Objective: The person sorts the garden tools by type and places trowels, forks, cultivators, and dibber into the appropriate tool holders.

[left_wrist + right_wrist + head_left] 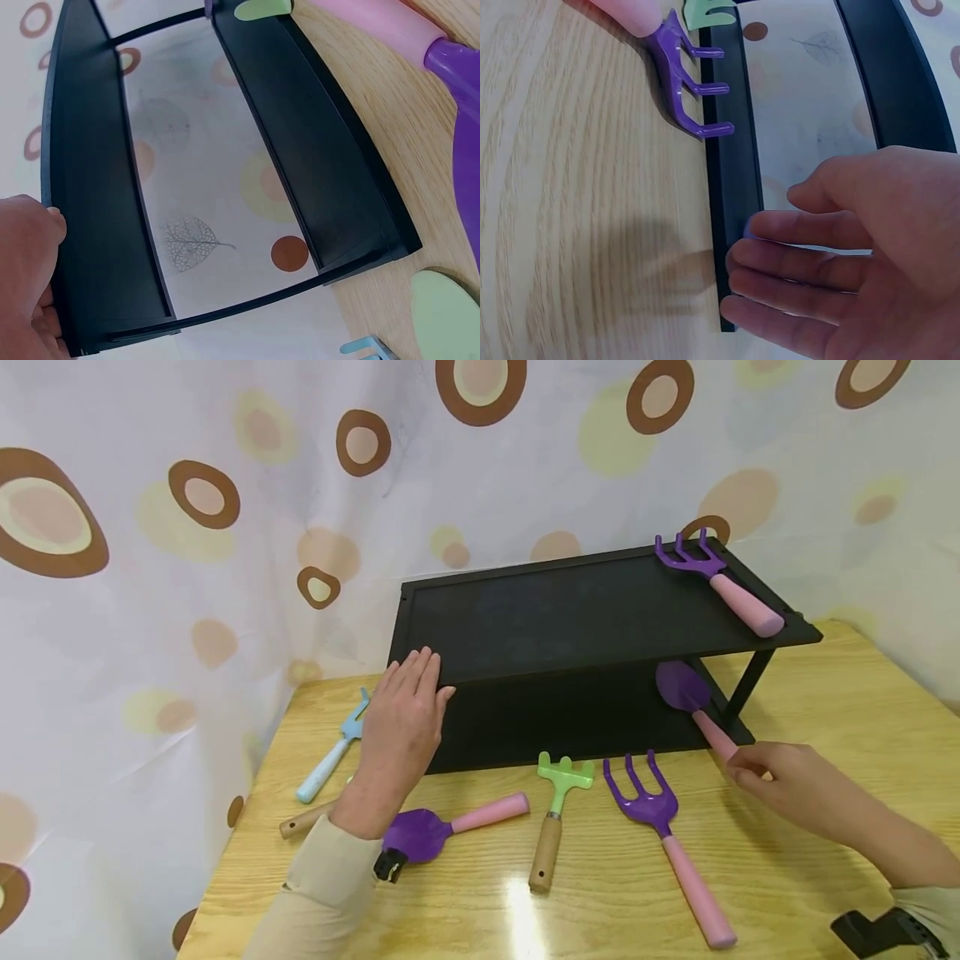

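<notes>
A black two-tier shelf (540, 618) stands on the wooden table. My left hand (403, 718) rests on its top board at the front left corner, fingers straight; in the left wrist view the thumb (55, 225) lies at the board's edge. On the lower board at the right lies a purple trowel (682, 687) with a pink handle that sticks out over the front. My right hand (802, 781) is at the end of that handle. In the right wrist view its fingers (795, 266) are extended and the thumb stands apart, hiding most of the trowel.
A purple hand rake (693, 564) lies on the top board. In front are a purple fork (652, 806), a green rake (562, 777) and another purple trowel (420, 835). A light blue tool (324, 770) and a wooden handle (303, 821) lie left, partly behind my left arm. A patterned curtain (525, 468) hangs behind.
</notes>
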A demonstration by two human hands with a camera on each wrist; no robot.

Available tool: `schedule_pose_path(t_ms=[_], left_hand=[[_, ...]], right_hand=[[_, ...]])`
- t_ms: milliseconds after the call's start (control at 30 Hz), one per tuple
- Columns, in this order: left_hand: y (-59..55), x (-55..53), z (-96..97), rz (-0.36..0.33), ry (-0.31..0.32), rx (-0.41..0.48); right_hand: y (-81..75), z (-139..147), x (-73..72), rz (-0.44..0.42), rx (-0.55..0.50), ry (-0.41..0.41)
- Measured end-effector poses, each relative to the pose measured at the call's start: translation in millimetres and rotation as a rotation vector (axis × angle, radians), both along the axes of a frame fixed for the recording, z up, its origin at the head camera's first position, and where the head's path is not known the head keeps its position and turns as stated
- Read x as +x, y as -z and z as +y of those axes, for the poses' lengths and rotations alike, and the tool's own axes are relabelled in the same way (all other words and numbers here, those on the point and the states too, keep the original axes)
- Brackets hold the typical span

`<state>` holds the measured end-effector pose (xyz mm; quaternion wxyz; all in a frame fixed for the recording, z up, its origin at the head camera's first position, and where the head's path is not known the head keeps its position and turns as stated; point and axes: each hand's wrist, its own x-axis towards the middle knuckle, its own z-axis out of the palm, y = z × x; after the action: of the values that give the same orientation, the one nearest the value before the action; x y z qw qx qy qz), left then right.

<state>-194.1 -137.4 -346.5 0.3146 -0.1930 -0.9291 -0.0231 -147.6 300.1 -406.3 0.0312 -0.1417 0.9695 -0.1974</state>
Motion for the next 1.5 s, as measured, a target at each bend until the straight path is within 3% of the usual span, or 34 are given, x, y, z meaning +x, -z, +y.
schedule_pose_path(t_ms=[900, 1100, 1333, 1500], left_hand=[[1.0, -2.7, 1.6, 0.015, 0.0, -0.01], [1.8, -1.7, 0.9, 0.007, -0.008, -0.015], [2.1, -1.3, -0.5, 0.014, -0.011, -0.016], [2.3, -1.3, -2.1, 0.024, -0.009, -0.015]], right_hand=[[11.3, -12, -25.8, 0.131, -0.081, 0.017], [15.3, -13, -28.6, 0.12, -0.08, 0.032], [17.0, -14, -27.9, 0.047, -0.1, 0.041], [18.1, -16, -24.4, 0.053, -0.109, 0.026]])
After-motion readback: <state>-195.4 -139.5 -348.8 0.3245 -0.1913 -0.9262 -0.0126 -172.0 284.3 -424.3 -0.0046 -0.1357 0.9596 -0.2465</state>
